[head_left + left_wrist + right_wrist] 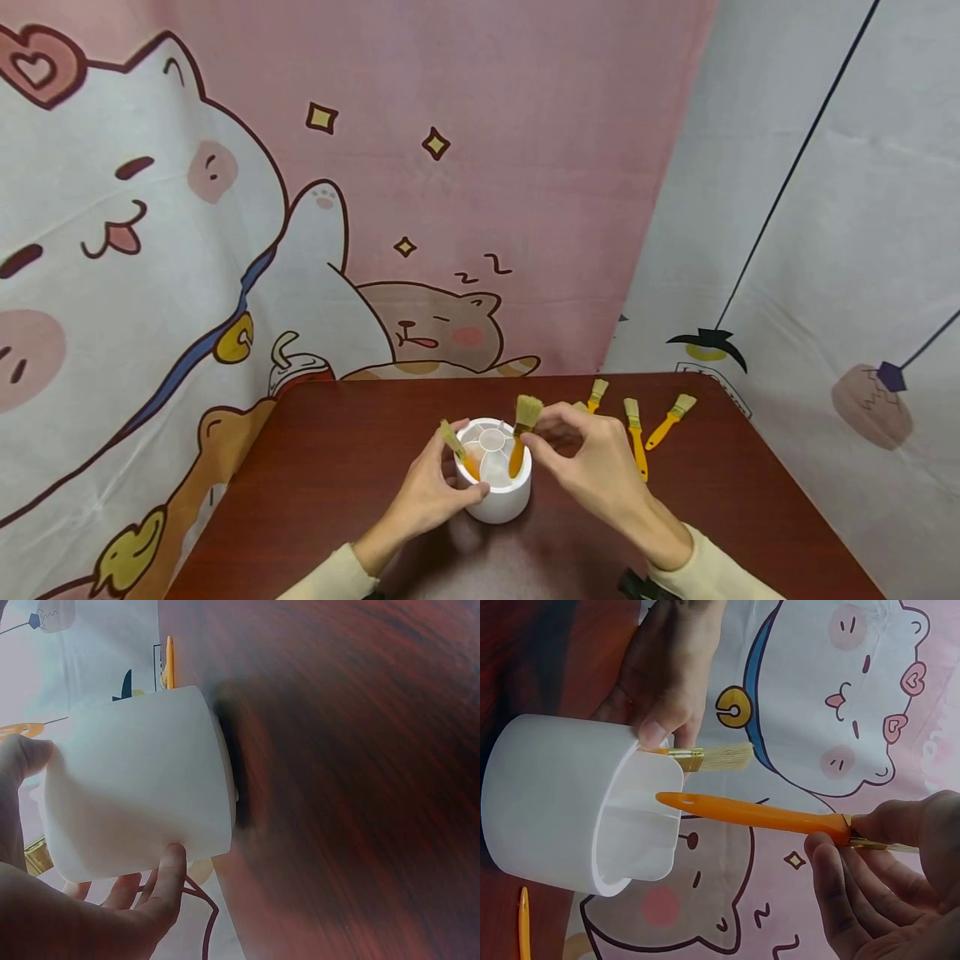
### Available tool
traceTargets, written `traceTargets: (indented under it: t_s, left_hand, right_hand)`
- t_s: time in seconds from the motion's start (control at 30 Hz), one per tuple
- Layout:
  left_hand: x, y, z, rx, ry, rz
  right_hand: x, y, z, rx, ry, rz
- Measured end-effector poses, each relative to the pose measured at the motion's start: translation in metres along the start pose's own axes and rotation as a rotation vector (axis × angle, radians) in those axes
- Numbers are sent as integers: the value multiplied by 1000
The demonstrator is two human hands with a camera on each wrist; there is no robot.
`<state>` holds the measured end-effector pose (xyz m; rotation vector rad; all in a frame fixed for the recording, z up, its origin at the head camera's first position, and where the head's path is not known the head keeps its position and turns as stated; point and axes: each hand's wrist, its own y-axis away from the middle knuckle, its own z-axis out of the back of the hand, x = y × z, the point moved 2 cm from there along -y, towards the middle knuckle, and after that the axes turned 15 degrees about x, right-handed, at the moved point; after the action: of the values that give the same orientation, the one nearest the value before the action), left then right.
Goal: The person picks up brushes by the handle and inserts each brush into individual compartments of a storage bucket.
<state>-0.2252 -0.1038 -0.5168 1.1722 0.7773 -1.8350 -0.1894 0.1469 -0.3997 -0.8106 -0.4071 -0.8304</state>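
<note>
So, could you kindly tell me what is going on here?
A person's left hand grips a white divided holder, while the right hand pinches a brush, handle down, at the holder's top. Whether its handle end is inside a compartment is hard to tell. Another brush already leans in the holder, bristles up, and more brushes lie on the table, on the person's right.

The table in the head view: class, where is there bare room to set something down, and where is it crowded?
The table is bare between its left edge and the left hand, and between the right sleeve and its right edge. It is crowded around the white holder, and beyond the right hand, where loose brushes lie.
</note>
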Motion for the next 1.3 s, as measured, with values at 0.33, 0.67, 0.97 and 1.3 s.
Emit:
traceTargets:
  t_s: [0.33,0.67,0.97,1.3]
  left_hand:
    - [0,0,0,4,2,-5]
    - [0,0,0,8,8,-8]
    - [3,-1,1,18,-8,14]
    - [2,-2,0,17,-7,5]
  right_hand:
    - [-5,-2,-5,27,-25,20]
    - [-8,-2,-12,47,-58,37]
    - [-11,-2,-19,65,-110,75]
    - [-17,0,-28,91,-91,148]
